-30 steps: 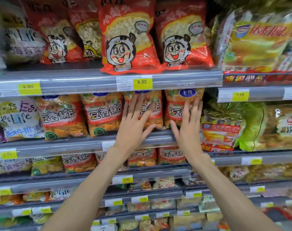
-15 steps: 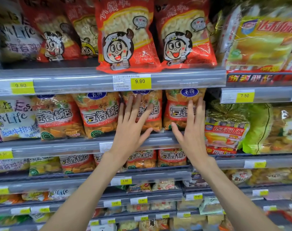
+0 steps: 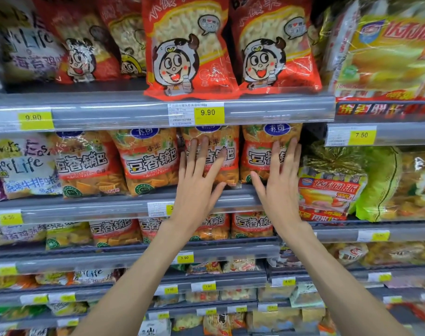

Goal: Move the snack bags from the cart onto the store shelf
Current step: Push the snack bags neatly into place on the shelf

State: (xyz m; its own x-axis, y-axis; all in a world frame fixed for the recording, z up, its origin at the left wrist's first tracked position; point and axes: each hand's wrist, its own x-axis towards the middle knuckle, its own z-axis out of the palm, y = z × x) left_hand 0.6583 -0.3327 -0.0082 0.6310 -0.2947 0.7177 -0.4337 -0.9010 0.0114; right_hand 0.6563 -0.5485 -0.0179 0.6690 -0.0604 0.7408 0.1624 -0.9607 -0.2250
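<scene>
A row of orange snack bags stands upright on the grey second shelf. My left hand lies flat, fingers spread, against the front of one orange bag. My right hand lies flat in the same way on the orange bag to its right, the last of the row. Neither hand grips anything. Two more orange bags stand to the left. The cart is out of view.
Red cartoon-face bags fill the shelf above. Yellow and green packs sit right of the orange row, white bags to its left. Lower shelves hold smaller orange bags and other snacks behind price-tag rails.
Both hands have stayed flat on the two orange bags, sliding up slightly. The view has moved closer to the shelf.
</scene>
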